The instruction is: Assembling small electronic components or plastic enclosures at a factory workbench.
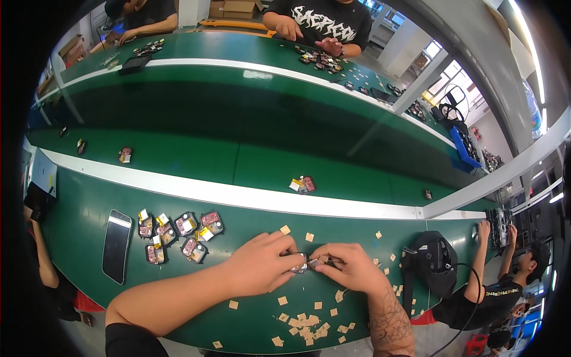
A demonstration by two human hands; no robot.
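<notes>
My left hand (264, 265) is closed on a small dark-rimmed device case (301, 262), steadying it just above the green bench (238, 327). From the other side, my right hand (348, 266) pinches a small greyish square part (314, 262) at the edge of that case; its exact kind is too small to make out. To the left lies a group of open device cases (193, 250) with reddish circuit boards and silver, yellow-taped pieces. Small tan square pads (309, 321) are scattered in front of my hands, several overlapping in a loose pile.
A smartphone (117, 245) lies at the left, a black bag (433, 262) with a cable at the right. Beyond a white rail (208, 193), a green conveyor belt (196, 160) carries several device cases (306, 184). Other people work across the belt and at both sides.
</notes>
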